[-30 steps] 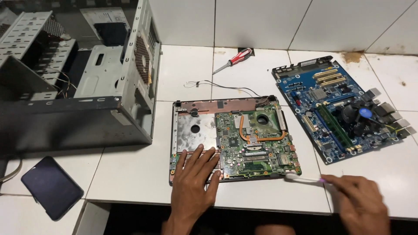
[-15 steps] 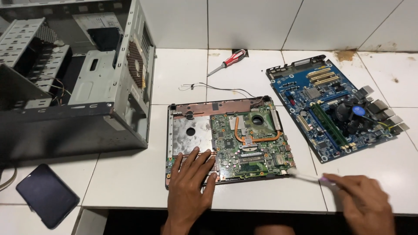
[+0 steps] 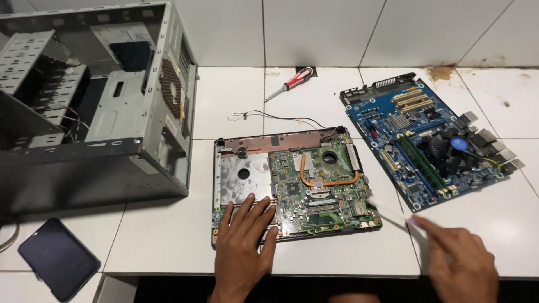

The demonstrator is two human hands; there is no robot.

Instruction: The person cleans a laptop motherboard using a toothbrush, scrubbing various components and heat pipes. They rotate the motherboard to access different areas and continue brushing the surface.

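A green laptop motherboard [image 3: 320,188] with a copper heat pipe lies in its open laptop base [image 3: 241,168] on the white tiled counter. My left hand [image 3: 242,238] rests flat on the base's front left corner, fingers spread. My right hand [image 3: 460,261] at the lower right holds a thin white brush [image 3: 387,212] with a pinkish handle. The brush's head touches the right edge of the green board.
A blue desktop motherboard [image 3: 426,140] with a black fan lies to the right. An open grey computer case [image 3: 95,106] stands at left. A red-handled screwdriver [image 3: 289,83] lies by the wall, thin loose wires [image 3: 275,116] lie behind the laptop, a dark phone [image 3: 56,258] at front left.
The brush head has moved up from the board's front right corner to its right edge. The view has shifted slightly. My left hand has stayed on the laptop base.
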